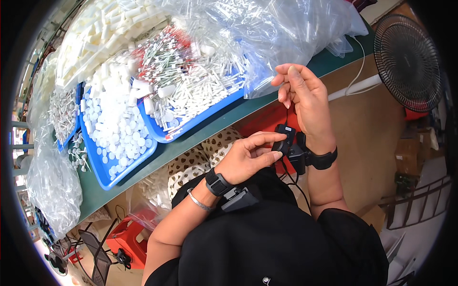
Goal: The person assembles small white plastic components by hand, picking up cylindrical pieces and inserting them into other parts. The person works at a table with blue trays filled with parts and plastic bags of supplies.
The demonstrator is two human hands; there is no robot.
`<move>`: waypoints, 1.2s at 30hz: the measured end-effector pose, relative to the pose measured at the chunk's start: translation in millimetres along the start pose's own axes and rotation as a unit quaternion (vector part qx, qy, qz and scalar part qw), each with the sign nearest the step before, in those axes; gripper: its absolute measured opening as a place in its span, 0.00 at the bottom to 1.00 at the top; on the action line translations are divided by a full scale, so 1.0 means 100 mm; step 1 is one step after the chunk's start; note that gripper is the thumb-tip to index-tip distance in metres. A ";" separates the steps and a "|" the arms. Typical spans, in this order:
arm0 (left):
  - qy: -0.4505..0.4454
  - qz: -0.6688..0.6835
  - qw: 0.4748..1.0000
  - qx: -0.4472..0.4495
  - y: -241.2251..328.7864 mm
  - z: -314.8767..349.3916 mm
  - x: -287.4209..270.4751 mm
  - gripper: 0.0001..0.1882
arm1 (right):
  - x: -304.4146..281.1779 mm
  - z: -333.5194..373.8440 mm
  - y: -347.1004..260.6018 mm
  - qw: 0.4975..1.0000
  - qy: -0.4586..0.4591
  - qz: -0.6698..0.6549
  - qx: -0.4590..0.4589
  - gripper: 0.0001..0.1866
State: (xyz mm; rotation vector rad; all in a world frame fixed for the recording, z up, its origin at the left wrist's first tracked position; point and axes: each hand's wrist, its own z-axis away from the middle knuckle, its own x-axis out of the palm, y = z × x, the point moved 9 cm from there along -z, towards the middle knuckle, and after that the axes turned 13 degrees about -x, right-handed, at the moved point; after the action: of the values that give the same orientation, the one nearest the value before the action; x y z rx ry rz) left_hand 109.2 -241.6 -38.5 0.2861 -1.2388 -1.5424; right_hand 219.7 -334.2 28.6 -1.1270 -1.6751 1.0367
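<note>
My left hand [250,155] is closed in a pinch on a small black electronic device [285,136], its thumb and forefinger against the casing. The device sits beside my right wrist, close to a black camera-like box [297,159] at the wrist strap. Above it is my right hand [305,97], raised near the table edge with loosely bent, separated fingers and nothing visible in them. A thin dark cord runs from below those fingers to the device; whether they touch it is unclear. Each wrist wears a black strap, and a bracelet [200,200] circles my left forearm.
Blue trays [179,135] on the green table [157,167] hold white sticks, red-tipped pieces and pale round caps. White tubes [90,40] are heaped behind. Clear plastic bags [281,33] lie at the far side. A fan [408,62] stands right; a red stool [131,243] stands lower left.
</note>
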 end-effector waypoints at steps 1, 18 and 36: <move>-0.009 0.013 1.000 -0.013 -0.02 0.00 0.01 0.21 | -0.01 0.00 0.01 1.000 0.001 -0.013 0.002 0.15; -0.088 0.074 0.993 -0.004 -0.23 -0.16 0.07 0.15 | 0.10 0.08 0.17 0.999 -0.028 -0.004 0.043 0.16; -0.067 -0.129 0.988 0.057 0.10 0.06 0.18 0.24 | 0.18 0.07 0.43 0.994 -0.064 0.014 0.092 0.14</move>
State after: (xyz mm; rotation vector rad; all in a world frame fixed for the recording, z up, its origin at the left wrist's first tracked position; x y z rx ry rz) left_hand 103.1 -251.6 -20.7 0.4377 -1.4425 -1.7352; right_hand 219.5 -307.0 -10.5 -0.9845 -1.6287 1.2777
